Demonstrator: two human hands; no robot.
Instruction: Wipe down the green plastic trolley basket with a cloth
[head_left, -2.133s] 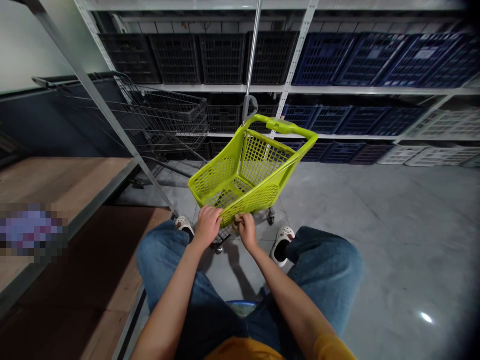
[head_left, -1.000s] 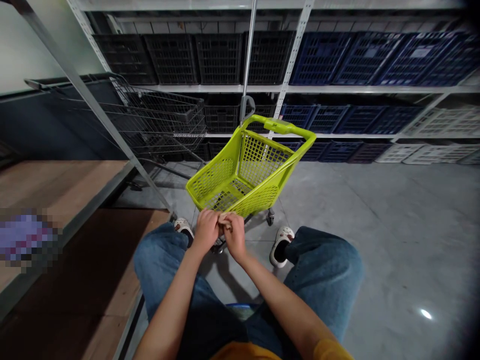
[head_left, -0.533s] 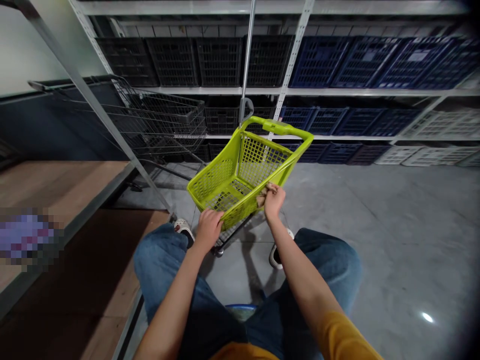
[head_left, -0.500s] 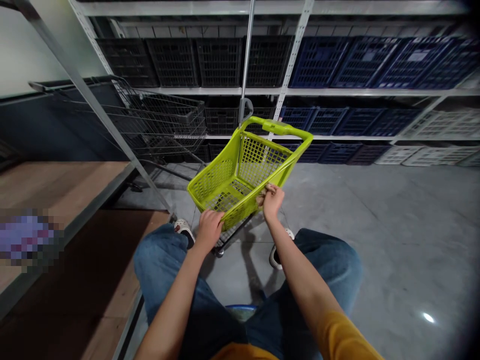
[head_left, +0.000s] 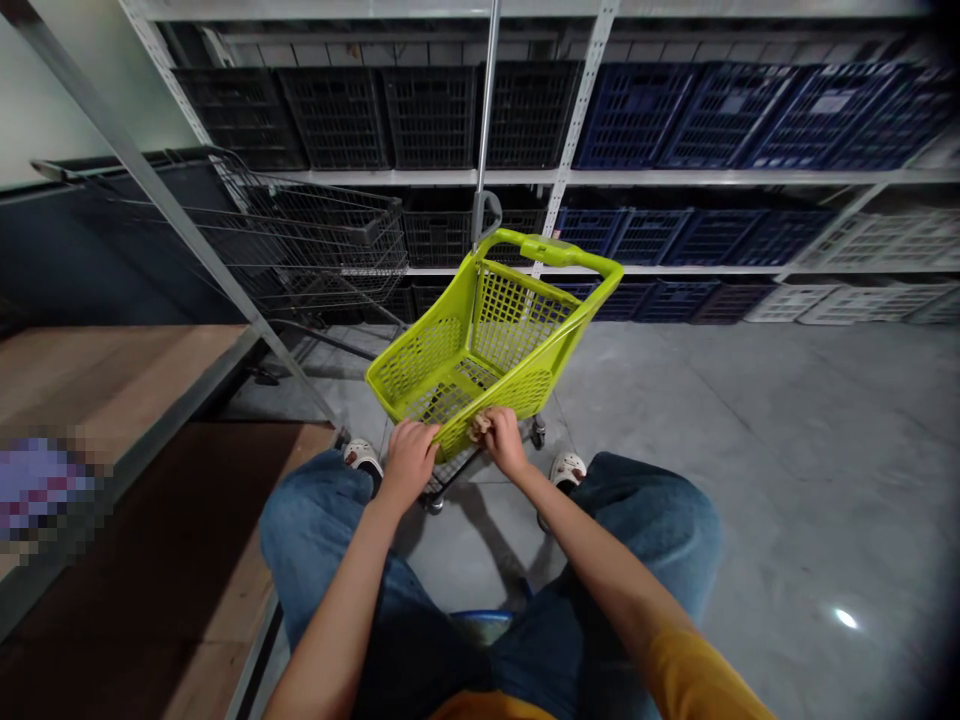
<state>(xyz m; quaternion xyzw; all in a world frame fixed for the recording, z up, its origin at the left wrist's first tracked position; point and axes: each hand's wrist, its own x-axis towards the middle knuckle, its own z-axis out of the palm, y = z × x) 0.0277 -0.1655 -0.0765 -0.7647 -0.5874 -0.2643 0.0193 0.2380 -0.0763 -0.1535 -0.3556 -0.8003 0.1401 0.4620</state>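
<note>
Grey floor (head_left: pixel 787 450) bears, along its far edge, white metal shelving (head_left: pixel 675 178) lined with slatted plastic crates (head_left: pixel 431 118); left of centre stands a dark wire trolley (head_left: pixel 330 235). Nearer, upright on casters, is a lime-green plastic shopping cart (head_left: pixel 525 388). The left hand (head_left: pixel 411 462) hooks its fingers over the basket's near rim, beside the near right corner. Just right of that corner, the right hand (head_left: pixel 504 440) pinches a crumpled beige cloth (head_left: pixel 478 426), which protrudes leftward from the fingertips against the basket's outer side wall.
</note>
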